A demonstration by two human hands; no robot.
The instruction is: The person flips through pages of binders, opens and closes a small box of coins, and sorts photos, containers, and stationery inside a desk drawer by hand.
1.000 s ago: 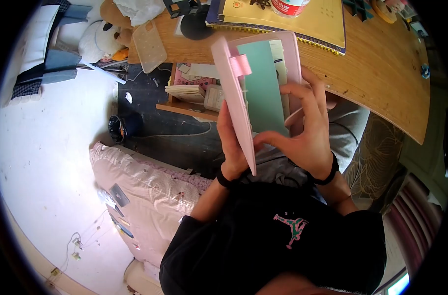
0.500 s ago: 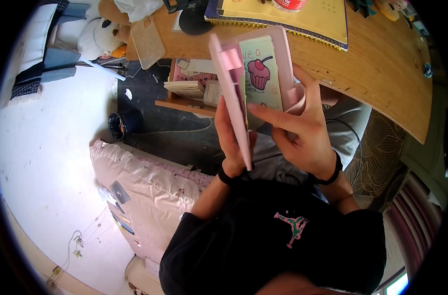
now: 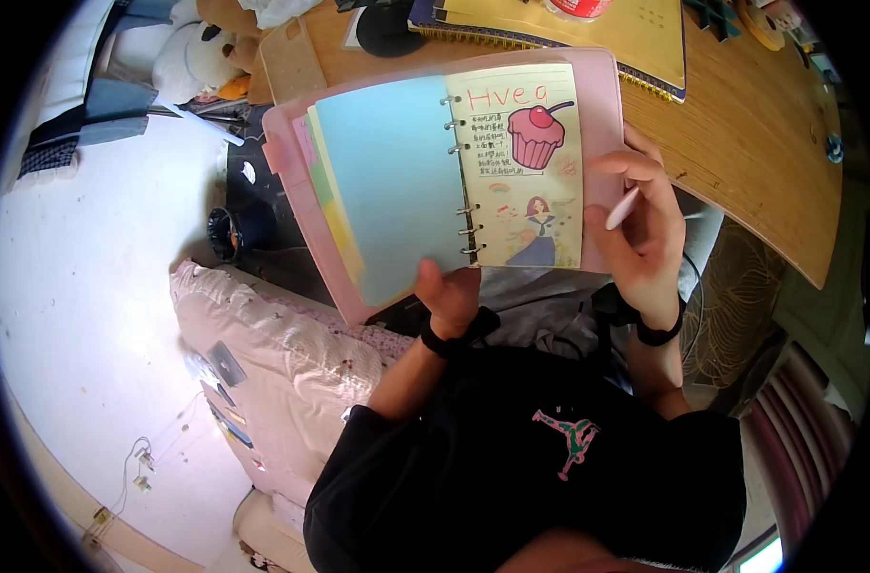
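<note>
Evidently open at a double spread, the pink notebook is held above the person's lap, in front of the black shirt, its upper part overlapping the near edge of the wooden table in this view. The spread's long axis runs from left to right, the right end slightly higher; each page's own long axis points away from the wearer, with the top edge toward the table. Metal rings mark the spine, nearly vertical, its upper end leaning a little left. To their left lies a plain blue page, with the edges of coloured sheets showing beyond it; to their right, an illustrated page bears red lettering, a cupcake and a figure in a blue skirt, all upright to the reader. A pink tab projects from the outer edge of the left cover.

The left hand grasps the notebook at its lower margin near the spine, thumb on the blue page and remaining fingers concealed beneath. The right hand is partly open at the right cover, index finger and thumb bent toward its border and set apart. Between them appears a pale strip; whether this hand grips strip or cover cannot be told.
</note>
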